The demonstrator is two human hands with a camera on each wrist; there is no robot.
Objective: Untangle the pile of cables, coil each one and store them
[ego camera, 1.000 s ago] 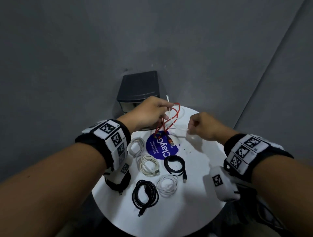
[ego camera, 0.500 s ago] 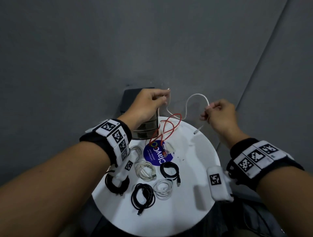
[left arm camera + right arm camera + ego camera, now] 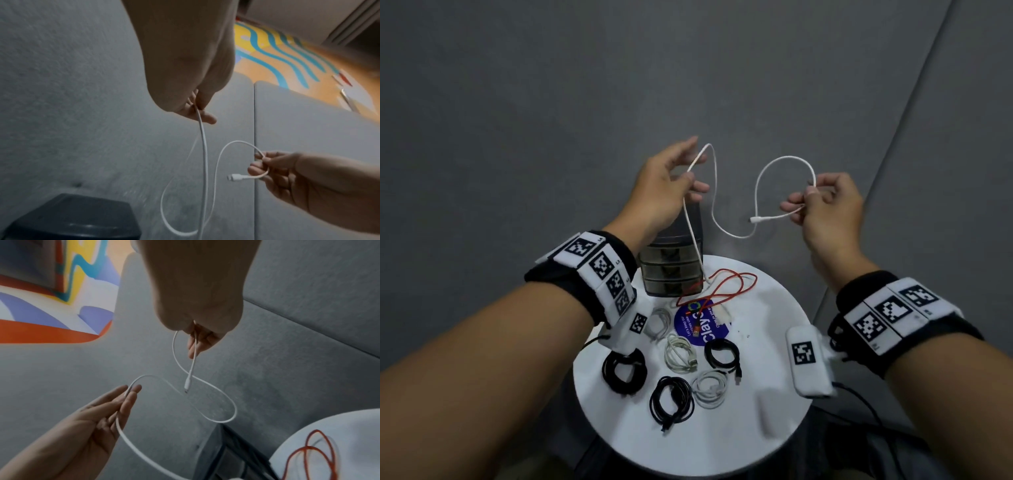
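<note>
White cable (image 3: 717, 192) is held up between both hands above the round table (image 3: 763, 428), probably to draw it free of the red cable (image 3: 717, 291) lying at the table's 12 o'clock. Head view: the left hand (image 3: 664, 192) has fingers loosely spread, the cable running between them; the right hand (image 3: 825, 205) pinches the cable near its plug (image 3: 756, 219), a loop arching over. Lower cable drops past the drawer unit (image 3: 671, 270), which stands at the table's 11 o'clock, likely the storage. Six coiled cables lie from centre to 8 o'clock, one black coil (image 3: 671, 401) at 6 o'clock; judged mostly done.

Left wrist view: fingertips (image 3: 202, 116) pinch the cable (image 3: 203, 154); the right hand (image 3: 298, 178) sits at 4 o'clock, plug (image 3: 234, 177) pointing left.

Right wrist view: fingers (image 3: 202, 340) curl round the cable (image 3: 216, 391); the left hand (image 3: 92, 423) lies open at 8 o'clock. Grey felt walls surround; a colourful mural shows beyond.
</note>
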